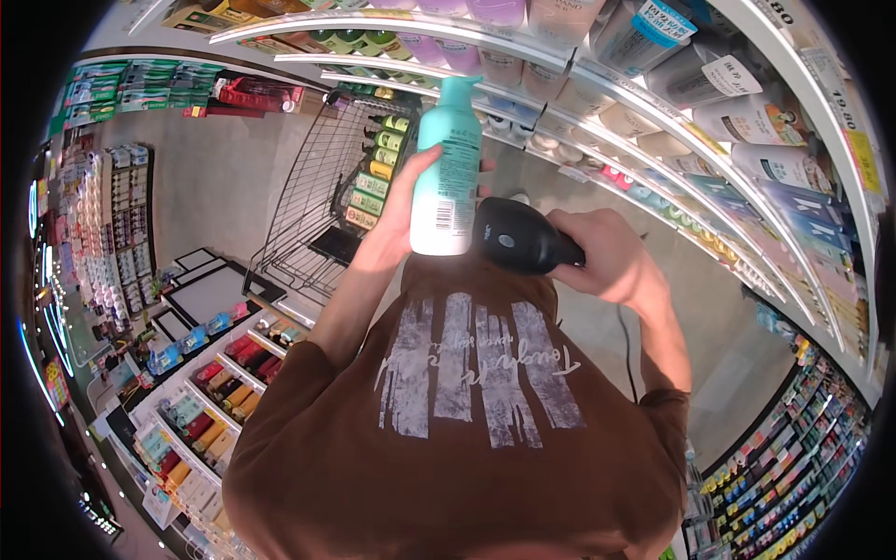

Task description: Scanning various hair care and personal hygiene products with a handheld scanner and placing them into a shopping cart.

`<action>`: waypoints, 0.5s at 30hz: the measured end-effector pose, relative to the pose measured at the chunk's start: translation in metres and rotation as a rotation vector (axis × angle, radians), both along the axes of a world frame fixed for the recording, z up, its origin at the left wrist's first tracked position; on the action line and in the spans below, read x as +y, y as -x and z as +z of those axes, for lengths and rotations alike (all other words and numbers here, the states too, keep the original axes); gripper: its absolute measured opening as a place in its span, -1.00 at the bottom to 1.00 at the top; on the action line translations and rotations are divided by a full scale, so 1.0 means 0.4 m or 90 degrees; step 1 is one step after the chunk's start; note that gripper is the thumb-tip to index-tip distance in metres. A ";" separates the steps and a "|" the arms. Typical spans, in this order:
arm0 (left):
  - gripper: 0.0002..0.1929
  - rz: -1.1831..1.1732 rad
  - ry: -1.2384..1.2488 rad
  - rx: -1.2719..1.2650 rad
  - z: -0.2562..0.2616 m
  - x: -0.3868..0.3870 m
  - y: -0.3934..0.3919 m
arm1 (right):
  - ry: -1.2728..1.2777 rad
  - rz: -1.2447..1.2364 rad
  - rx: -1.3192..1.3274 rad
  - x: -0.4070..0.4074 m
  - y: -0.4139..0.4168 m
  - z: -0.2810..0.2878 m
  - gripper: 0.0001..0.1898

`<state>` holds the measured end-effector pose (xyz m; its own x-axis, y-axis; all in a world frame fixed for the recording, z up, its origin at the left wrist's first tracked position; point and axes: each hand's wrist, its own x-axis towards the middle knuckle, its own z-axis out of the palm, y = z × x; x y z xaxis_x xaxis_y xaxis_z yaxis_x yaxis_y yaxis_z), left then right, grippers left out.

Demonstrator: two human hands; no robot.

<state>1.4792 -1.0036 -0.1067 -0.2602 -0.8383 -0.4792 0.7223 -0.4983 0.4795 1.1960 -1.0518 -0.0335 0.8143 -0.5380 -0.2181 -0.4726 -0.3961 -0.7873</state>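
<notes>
A teal-and-white pump bottle (451,164) stands nearly upright in my left hand (397,215). My thumb lies across its near side and the fingertips show at its right edge. The bottle's printed back, with a barcode low on it, faces me. In my right hand (607,253) is a black handheld barcode scanner (521,236), gripped by its handle. The scanner's head is beside the bottle's lower right side; whether they touch I cannot tell. Bright light falls on the bottle's white base.
Ahead on the left is a wire shopping cart (299,175). Lit shelves (616,122) of bottles curve across the front and right. A display unit (203,392) with boxed goods stands at left. A dark cable (626,350) hangs below my right forearm. Stocked racks (784,448) fill the lower right.
</notes>
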 end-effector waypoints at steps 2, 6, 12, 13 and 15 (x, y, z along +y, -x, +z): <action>-0.25 -0.017 -0.032 0.024 -0.019 0.001 0.001 | 0.022 0.030 -0.007 -0.008 -0.015 -0.011 -0.60; -0.23 -0.020 -0.073 0.018 -0.020 0.011 0.005 | 0.004 0.043 0.000 -0.009 -0.042 -0.040 -0.62; -0.25 -0.015 -0.087 0.033 -0.042 0.041 -0.042 | -0.031 0.050 -0.056 -0.013 -0.100 -0.066 -0.63; -0.27 -0.010 -0.096 0.053 -0.053 0.051 -0.057 | -0.051 0.047 -0.050 -0.011 -0.112 -0.057 -0.63; -0.29 -0.010 -0.088 0.068 -0.072 0.064 -0.093 | -0.067 0.046 -0.039 -0.009 -0.142 -0.046 -0.63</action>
<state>1.5165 -0.9781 -0.1353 -0.3280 -0.7616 -0.5590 0.7577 -0.5655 0.3258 1.2526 -1.0553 -0.0519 0.8634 -0.4544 -0.2192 -0.3957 -0.3404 -0.8529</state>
